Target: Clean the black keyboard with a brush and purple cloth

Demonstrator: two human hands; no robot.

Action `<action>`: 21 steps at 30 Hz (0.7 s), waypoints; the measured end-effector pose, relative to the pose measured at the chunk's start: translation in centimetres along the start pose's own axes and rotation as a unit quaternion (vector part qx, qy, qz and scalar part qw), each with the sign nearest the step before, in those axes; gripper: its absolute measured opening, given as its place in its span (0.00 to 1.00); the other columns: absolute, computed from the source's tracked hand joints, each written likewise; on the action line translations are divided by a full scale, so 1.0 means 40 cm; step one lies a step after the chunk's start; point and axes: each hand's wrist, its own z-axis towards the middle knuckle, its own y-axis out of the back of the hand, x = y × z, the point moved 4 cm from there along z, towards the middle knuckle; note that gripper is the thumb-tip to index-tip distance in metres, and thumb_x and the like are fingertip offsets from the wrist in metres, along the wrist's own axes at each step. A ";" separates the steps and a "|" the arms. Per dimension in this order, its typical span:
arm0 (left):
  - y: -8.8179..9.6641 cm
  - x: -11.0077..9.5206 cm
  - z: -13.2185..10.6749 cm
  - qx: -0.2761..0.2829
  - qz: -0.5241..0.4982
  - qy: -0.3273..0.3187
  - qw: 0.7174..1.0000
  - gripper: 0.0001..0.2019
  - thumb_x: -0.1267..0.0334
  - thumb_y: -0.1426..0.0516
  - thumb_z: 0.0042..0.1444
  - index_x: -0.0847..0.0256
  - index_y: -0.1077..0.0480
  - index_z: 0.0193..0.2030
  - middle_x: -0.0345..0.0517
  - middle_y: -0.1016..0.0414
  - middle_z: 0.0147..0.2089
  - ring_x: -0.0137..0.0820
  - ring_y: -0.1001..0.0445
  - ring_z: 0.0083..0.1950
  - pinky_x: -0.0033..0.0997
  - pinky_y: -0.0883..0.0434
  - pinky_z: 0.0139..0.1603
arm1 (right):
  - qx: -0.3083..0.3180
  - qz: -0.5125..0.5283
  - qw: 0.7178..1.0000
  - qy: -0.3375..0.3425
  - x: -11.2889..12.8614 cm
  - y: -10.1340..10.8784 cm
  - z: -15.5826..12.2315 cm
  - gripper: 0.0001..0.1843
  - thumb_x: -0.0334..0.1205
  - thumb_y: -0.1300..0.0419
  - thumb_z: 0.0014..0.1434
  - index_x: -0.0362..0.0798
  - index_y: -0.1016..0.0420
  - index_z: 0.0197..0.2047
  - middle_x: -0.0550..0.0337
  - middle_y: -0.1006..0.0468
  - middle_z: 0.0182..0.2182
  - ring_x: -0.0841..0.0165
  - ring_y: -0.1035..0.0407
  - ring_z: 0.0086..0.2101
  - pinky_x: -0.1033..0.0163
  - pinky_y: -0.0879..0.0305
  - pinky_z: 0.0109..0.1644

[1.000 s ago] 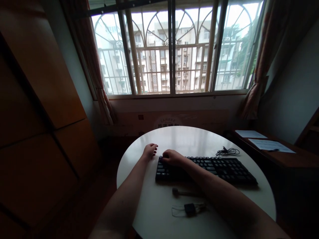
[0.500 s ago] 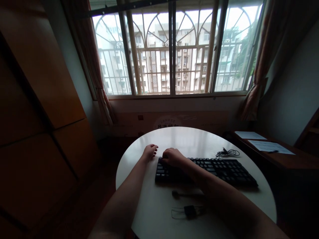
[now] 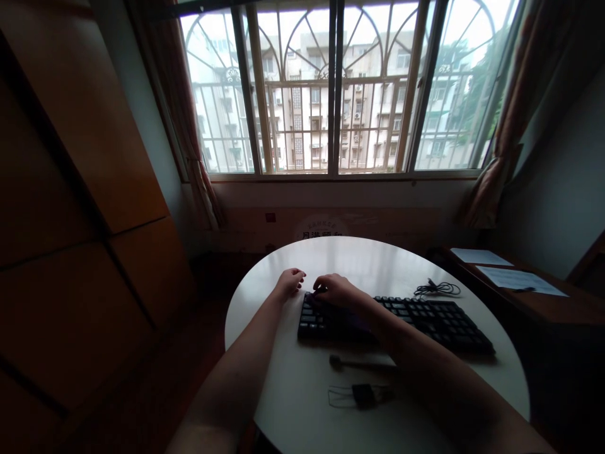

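A black keyboard (image 3: pixel 439 318) lies across the round white table. My right hand (image 3: pixel 336 290) is over its far left corner, thumb and fingers pinched on a small dark piece that looks like a keycap (image 3: pixel 321 289). Just beyond that corner, my left hand (image 3: pixel 289 283) hovers with its fingers curled in; whatever they may hold is hidden. Nearer to me lies a dark small-headed brush (image 3: pixel 336 362), its handle partly covered by my right forearm. Below it rests a black keycap puller (image 3: pixel 363 396) with wire loops at both ends.
A coiled black cable (image 3: pixel 437 288) lies behind the keyboard on the white table (image 3: pixel 293 403). To the right, a brown desk (image 3: pixel 567 309) bears sheets of paper (image 3: pixel 522 280) and a dark pen. Wooden cabinets (image 3: pixel 137 271) stand on the left, a barred window ahead.
The view has shifted slightly. My right hand has risen a little off the keyboard corner, and a dark piece shows at its fingertips. My left fingers have drawn closer together.
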 end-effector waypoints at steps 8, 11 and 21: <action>-0.005 0.008 0.013 0.014 0.088 -0.048 0.995 0.11 0.62 0.47 0.56 0.66 0.27 0.39 0.47 0.25 0.34 0.26 0.30 0.26 0.24 0.37 0.23 | 0.046 -0.010 0.999 -0.025 -0.022 -0.002 0.006 0.16 0.47 0.36 0.50 0.51 0.20 0.41 0.56 0.19 0.39 0.61 0.28 0.39 0.63 0.38 0.39; -0.009 0.006 0.014 0.031 0.138 -0.084 0.986 0.09 0.63 0.43 0.53 0.65 0.25 0.35 0.45 0.25 0.30 0.29 0.28 0.30 0.25 0.35 0.29 | 0.017 -0.033 0.999 -0.008 -0.014 0.003 0.002 0.14 0.45 0.36 0.50 0.50 0.21 0.39 0.56 0.20 0.39 0.61 0.29 0.39 0.64 0.39 0.37; -0.022 -0.011 -0.004 0.060 0.228 -0.124 0.964 0.11 0.60 0.45 0.54 0.62 0.23 0.38 0.46 0.21 0.34 0.32 0.25 0.35 0.26 0.34 0.33 | 0.003 0.283 0.959 0.008 -0.027 0.124 -0.018 0.09 0.35 0.42 0.48 0.45 0.31 0.35 0.62 0.28 0.27 0.71 0.34 0.26 0.68 0.42 0.26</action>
